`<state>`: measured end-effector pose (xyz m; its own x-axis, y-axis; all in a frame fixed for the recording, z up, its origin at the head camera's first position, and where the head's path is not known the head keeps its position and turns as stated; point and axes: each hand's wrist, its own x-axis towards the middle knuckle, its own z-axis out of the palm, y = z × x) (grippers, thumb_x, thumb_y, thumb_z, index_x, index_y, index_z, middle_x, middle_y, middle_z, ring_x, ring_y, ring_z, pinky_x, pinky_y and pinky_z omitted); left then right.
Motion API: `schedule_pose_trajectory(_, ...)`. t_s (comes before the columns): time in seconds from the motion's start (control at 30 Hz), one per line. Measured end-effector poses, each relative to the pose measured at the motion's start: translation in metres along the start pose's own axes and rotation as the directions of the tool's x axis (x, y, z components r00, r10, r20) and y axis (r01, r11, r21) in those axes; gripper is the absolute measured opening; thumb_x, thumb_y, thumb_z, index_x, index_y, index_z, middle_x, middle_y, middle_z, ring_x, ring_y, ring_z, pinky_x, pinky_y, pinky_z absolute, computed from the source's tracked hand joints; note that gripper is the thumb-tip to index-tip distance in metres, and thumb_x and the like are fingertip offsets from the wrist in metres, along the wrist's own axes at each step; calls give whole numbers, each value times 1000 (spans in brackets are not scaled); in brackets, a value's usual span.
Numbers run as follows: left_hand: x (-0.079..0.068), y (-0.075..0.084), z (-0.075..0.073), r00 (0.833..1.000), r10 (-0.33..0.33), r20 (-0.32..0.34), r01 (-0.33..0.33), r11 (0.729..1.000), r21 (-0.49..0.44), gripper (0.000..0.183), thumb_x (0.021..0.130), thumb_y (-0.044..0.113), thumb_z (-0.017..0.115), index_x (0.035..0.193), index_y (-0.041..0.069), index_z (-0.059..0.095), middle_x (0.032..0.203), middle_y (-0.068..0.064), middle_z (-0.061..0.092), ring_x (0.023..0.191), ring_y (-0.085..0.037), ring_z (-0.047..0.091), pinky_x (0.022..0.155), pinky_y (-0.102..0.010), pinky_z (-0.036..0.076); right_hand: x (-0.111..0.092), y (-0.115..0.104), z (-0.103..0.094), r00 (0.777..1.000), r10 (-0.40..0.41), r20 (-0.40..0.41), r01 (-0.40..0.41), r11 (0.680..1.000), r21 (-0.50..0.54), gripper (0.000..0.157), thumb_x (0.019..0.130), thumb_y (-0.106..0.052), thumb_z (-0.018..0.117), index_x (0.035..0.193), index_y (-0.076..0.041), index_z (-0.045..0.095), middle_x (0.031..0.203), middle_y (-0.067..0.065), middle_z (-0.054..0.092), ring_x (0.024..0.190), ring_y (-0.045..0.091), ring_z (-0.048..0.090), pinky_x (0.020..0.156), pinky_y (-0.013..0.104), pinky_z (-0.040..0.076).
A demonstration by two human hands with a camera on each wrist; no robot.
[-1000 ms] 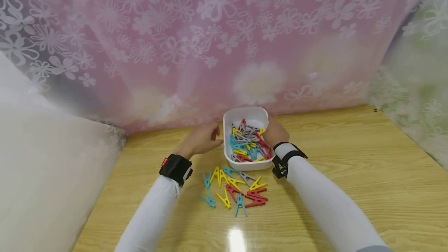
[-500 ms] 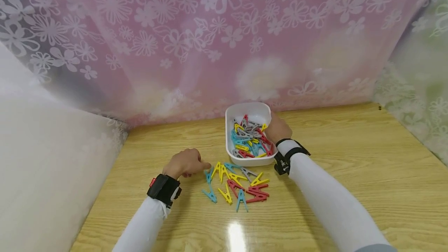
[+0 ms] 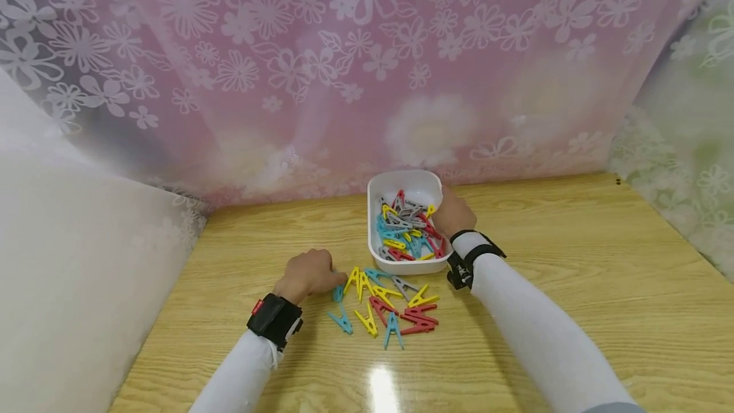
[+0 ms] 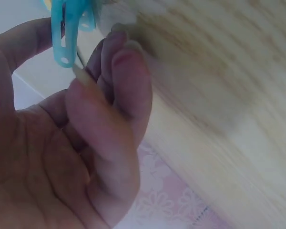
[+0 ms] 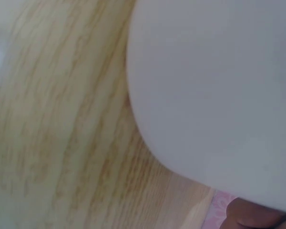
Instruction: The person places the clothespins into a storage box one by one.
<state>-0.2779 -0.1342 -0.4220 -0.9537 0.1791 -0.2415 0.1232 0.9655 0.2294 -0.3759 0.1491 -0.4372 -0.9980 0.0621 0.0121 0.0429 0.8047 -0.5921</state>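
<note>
My left hand (image 3: 309, 274) is low over the table, left of a loose group of clothespins. Its thumb and a finger pinch a blue clothespin (image 3: 338, 294) at the group's left edge; the left wrist view shows that blue clothespin (image 4: 65, 36) at the fingertips, the other fingers curled below. My right hand (image 3: 455, 212) grips the right wall of a white plastic tub (image 3: 415, 183), its fingertips partly hidden at the rim. Several grey, blue, red and yellow clothespins (image 3: 404, 225) lie in the tub. The right wrist view is mostly filled by the tub's outer wall (image 5: 209, 95).
On the wooden table (image 3: 545, 273), yellow clothespins (image 3: 367, 322), red clothespins (image 3: 418, 320), a grey clothespin (image 3: 404, 283) and other blue ones lie in front of the tub. A pink flowered cloth (image 3: 321, 113) hangs right behind it. A white wall (image 3: 74, 241) rises at the left.
My left hand has come from beside the tub's left wall down toward the front left and now pinches the blue clothespin. My right hand stays on the tub.
</note>
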Motion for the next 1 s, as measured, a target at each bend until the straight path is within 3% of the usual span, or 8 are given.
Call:
schedule_pose_trajectory(0.33,1,-1,4,998,-19,-59,18,1000,-16,45,85,50,65,61,13,56,54,3,41,48,-14,42,45,-29,28,0,0,-2,1000,-15,-1,15,1000,-3,42,94,-14,58,135,-6,47,117,19,62,101,41,61,76,57,49)
schedule_pose_trajectory(0.63,1,-12,7,992,-91,-87,85,994,-71,53,82,64,61,70,13,55,59,1,47,51,-17,47,47,-31,30,0,2,0,1000,-30,4,30,999,10,42,95,-16,59,135,-7,47,119,19,61,101,40,61,77,58,49)
schedule_pose_trajectory(0.8,1,-14,4,993,-82,-90,74,994,-79,49,82,59,64,67,13,58,61,0,51,53,-17,49,48,-31,33,1,2,-1,999,-37,1,37,999,6,41,96,-17,57,135,-6,47,120,19,61,103,40,61,77,58,49)
schedule_pose_trajectory(1.0,2,-11,6,994,-43,-100,38,998,-59,43,84,43,66,53,15,53,50,4,40,45,-13,42,43,-28,28,1,2,0,1000,-19,11,19,1000,13,39,96,-20,57,133,-7,49,118,19,62,103,41,60,77,59,49)
